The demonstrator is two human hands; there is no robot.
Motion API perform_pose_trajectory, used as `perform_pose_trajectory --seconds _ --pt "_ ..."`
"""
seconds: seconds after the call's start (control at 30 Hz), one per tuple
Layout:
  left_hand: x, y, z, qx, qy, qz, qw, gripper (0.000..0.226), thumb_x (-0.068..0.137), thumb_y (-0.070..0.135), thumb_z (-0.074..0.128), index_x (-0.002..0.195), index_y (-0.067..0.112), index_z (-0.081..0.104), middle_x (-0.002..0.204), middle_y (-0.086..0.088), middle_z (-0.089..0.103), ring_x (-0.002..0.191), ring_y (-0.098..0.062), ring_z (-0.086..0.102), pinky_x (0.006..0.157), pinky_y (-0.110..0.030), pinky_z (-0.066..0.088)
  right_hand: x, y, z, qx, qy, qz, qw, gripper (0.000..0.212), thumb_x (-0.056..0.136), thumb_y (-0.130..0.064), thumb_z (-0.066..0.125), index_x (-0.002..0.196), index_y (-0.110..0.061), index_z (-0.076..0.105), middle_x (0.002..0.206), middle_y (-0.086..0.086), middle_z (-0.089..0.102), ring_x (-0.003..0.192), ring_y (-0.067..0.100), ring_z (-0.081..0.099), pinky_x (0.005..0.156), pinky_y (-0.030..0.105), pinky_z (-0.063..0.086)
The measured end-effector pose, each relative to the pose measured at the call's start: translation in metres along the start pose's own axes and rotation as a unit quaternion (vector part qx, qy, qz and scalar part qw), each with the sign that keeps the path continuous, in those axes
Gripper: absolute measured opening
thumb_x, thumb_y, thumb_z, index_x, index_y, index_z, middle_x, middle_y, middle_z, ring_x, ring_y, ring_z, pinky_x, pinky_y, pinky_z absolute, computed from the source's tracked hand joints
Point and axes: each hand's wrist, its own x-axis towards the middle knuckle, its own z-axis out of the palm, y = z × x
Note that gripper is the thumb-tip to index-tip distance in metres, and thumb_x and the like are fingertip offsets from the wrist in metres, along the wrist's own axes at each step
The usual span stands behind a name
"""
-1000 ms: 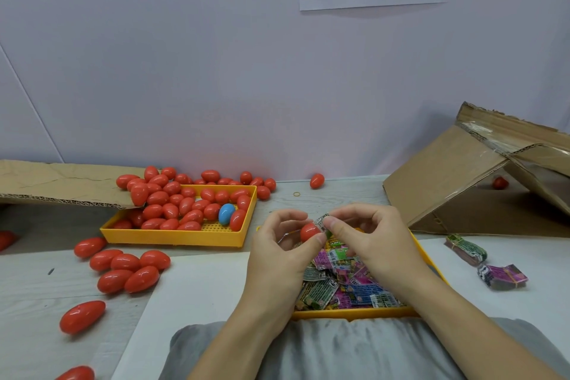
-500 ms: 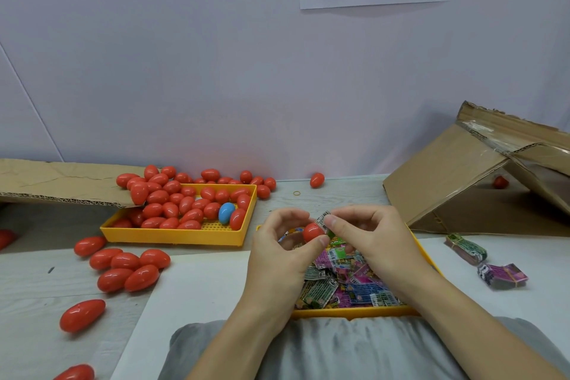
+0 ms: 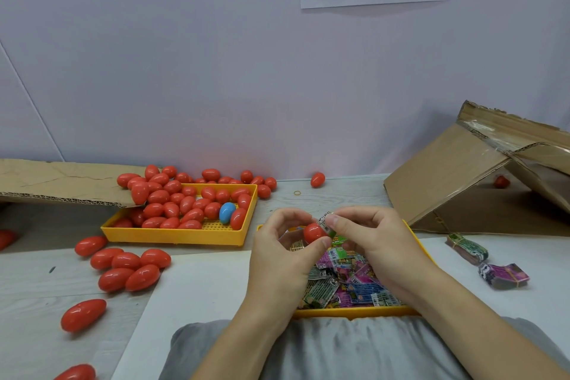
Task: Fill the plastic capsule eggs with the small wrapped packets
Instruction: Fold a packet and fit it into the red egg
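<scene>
Item in hand: one red capsule egg [image 3: 312,232], held in the left hand [image 3: 287,259] between thumb and curled fingers, over the far end of the near yellow tray [image 3: 354,312]. Whether it is a whole egg or an open half cannot be told; fingers cover much of it.

Packet: a small wrapped packet [image 3: 326,220], pinched by the thumb and forefinger of the right hand [image 3: 374,243]. It touches the egg's right upper side. The packet lies directly right of the egg, so the right hand is the feeding hand and the left the holder. The packet's long axis seems to run up and away from the egg at a slant; likely it must be pressed leftward into the shell.

Stock of packets: loose heap [image 3: 345,284] in the near tray, right under both hands.

Stock of eggs: far yellow tray [image 3: 185,234], to the left, heaped with red eggs and one blue egg [image 3: 227,212]; more red eggs loose on the tabletop [image 3: 30,287] around it and nearer the person.

Other: two banded packet bundles [image 3: 504,276] at right; tilted cardboard box [image 3: 462,182] beyond them; flat cardboard sheet [image 3: 61,180] at far left.

Obstruction: none seen between egg and packet; the loose eggs may roll if knocked.
</scene>
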Motion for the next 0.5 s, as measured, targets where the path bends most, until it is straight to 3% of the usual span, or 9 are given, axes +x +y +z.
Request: perform_pose_trajectory --seconds 0.3,0.5 --pt "-0.0014 0.003 0.001 0.027 0.002 0.007 1.0 0.032 0.074 0.0 0.084 0.092 0.019 0.066 0.091 0.002 0.072 0.086 -0.012 0.071 0.074 -0.024 0.057 0.0014 0.0009 0.0 0.029 -0.016 -0.017 0.999 0.015 0.068 -0.03 0.076 0.075 -0.017 0.081 0.078 -0.007 0.073 0.071 0.0 0.066 0.062 0.011 0.048" --pt "-0.0023 0.0045 0.0011 0.03 0.0 0.001 1.0 0.032 0.074 0.0 0.084 0.092 0.02 0.066 0.092 0.002 0.072 0.088 -0.011 0.071 0.072 -0.02 0.056 0.0008 0.0006 0.0004 0.019 -0.013 -0.019 1.0 0.015 0.068 -0.029 0.075 0.074 -0.016 0.081 0.082 -0.008 0.073 0.074 0.0 0.067 0.062 0.011 0.048"
